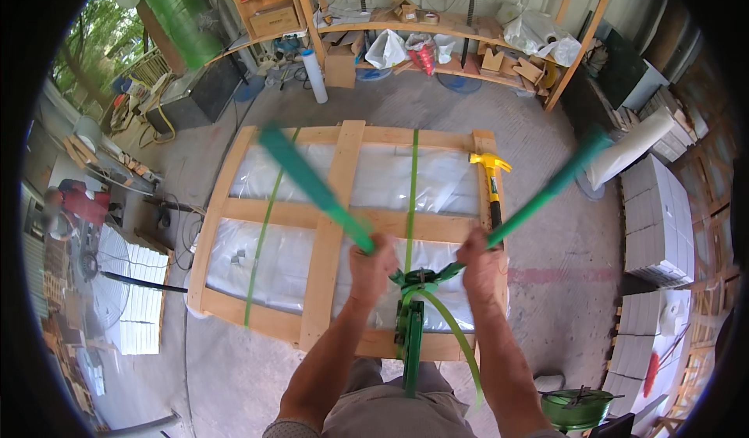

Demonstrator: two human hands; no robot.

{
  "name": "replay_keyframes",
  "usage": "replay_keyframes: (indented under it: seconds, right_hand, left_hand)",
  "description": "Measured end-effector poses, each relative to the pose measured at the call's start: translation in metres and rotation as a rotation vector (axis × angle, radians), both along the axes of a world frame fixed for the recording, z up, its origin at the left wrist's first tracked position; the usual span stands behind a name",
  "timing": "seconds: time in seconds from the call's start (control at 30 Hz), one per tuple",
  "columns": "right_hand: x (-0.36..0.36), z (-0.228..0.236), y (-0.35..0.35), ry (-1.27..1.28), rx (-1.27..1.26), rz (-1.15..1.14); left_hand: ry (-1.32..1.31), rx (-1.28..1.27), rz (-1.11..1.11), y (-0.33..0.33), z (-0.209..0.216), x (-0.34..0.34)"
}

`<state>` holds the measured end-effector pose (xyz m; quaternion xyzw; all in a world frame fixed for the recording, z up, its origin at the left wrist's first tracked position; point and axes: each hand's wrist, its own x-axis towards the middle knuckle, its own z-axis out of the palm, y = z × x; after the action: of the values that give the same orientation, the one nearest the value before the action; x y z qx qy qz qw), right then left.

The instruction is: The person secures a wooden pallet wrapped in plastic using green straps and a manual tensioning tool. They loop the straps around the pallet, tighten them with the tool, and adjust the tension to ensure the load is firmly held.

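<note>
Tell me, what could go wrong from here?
The left hand and right hand grip the spread green handles near the tool's head, so a pinch seems possible. The curved green strap beside the right forearm could snag. The hammer on the crate's right edge might get knocked off.

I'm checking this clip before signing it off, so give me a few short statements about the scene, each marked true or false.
1. The left hand and right hand each grip a long handle of the green tool. True.
2. The tool's two long handles are pressed together. False: the left handle and right handle spread wide apart.
3. Green straps run across the wooden frame. True.
4. The right hand holds the hammer. False: the yellow-headed hammer lies on the frame's right-hand board.
5. A green reel is at the lower right of the picture. True.
</note>
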<state>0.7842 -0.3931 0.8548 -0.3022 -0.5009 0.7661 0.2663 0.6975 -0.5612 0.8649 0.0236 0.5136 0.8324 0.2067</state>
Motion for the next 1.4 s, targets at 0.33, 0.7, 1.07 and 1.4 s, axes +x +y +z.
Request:
replay_keyframes:
  seconds: [0.33,0.7,1.07,1.4]
  right_hand:
    - [0.021,-0.113,0.056,0.154,-0.658,-0.485]
    - [0.027,-0.128,0.059,0.157,-0.721,-0.481]
    - [0.033,-0.140,0.051,0.096,-0.677,-0.502]
    - [0.059,-0.156,0.044,0.380,-0.642,-0.233]
  left_hand:
    - [-0.247,0.194,0.341,-0.035,-0.027,-0.065]
    - [-0.302,0.300,0.324,-0.058,-0.053,-0.073]
    - [-0.301,0.383,0.238,-0.066,-0.088,-0.065]
    - [-0.253,0.296,0.190,-0.093,-0.061,-0.067]
